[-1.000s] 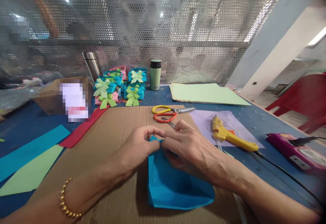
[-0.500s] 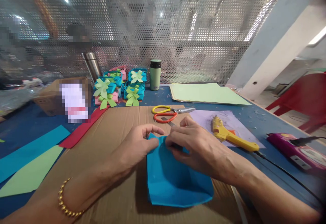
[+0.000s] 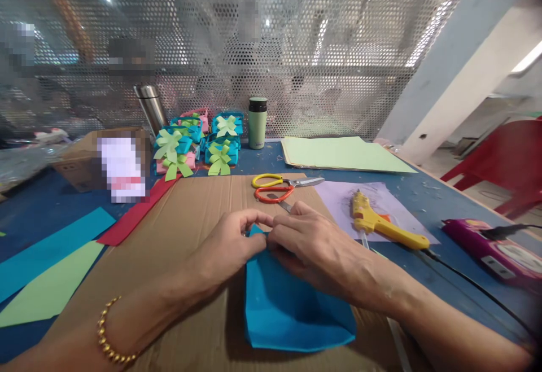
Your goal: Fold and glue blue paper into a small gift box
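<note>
A folded piece of blue paper (image 3: 296,304), shaped like an open bag or box, lies over a sheet of brown cardboard (image 3: 182,298). My left hand (image 3: 237,236) pinches its far left corner between thumb and fingers. Right beside it, my right hand (image 3: 305,242) is closed on the paper's far edge, fingertips meeting those of the left; the exact fold under them is hidden. Just beyond the hands rest scissors (image 3: 275,193) with one yellow and one red handle. Partly under my right hand, a metal blade (image 3: 284,205) pokes out.
At right, a yellow glue gun (image 3: 381,228) lies on purple paper (image 3: 334,197), near a purple power strip (image 3: 486,253). Small paper baskets with green bows (image 3: 220,157), a green tumbler (image 3: 257,123) and green sheets (image 3: 339,153) stand behind. Blue, green and red paper strips (image 3: 139,214) lie left.
My right hand has shifted slightly left, closing the gap to my left hand. The near end of the blue paper sits slightly lower in view.
</note>
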`<state>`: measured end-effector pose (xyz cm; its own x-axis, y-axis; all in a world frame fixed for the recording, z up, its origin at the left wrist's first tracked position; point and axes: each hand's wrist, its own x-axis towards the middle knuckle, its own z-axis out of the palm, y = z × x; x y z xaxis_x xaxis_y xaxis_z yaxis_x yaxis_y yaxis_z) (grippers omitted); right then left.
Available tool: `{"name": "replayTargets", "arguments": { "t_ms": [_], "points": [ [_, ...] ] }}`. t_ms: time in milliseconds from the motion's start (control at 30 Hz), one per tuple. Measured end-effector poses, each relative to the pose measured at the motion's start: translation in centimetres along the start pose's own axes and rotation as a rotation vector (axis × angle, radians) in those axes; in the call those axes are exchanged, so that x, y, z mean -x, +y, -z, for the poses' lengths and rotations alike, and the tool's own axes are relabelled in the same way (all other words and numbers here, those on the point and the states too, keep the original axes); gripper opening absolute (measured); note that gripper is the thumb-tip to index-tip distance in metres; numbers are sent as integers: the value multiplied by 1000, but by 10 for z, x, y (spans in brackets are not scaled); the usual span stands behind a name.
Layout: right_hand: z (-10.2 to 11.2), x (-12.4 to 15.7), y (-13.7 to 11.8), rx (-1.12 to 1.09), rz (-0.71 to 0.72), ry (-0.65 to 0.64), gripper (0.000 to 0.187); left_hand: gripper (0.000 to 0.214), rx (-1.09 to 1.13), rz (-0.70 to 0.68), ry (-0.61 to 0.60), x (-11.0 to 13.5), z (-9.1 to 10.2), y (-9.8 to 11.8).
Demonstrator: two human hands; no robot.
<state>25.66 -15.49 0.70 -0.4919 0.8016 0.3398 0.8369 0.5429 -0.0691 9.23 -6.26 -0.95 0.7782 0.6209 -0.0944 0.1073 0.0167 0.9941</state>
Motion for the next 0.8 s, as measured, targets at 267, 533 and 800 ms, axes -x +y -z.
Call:
{"name": "replayTargets", "arguments": {
  "t_ms": [267, 533, 800],
  "points": [
    [-5, -4, -1, 224, 140, 15, 29, 34, 64, 64, 32, 1, -2, -2],
    [4, -6, -7, 107, 164, -2, 35, 31, 167, 93, 2, -3, -1, -7],
    [8, -3, -9, 38, 179, 4, 30, 34, 92, 104, 84, -9, 8, -8]
  ]
}}
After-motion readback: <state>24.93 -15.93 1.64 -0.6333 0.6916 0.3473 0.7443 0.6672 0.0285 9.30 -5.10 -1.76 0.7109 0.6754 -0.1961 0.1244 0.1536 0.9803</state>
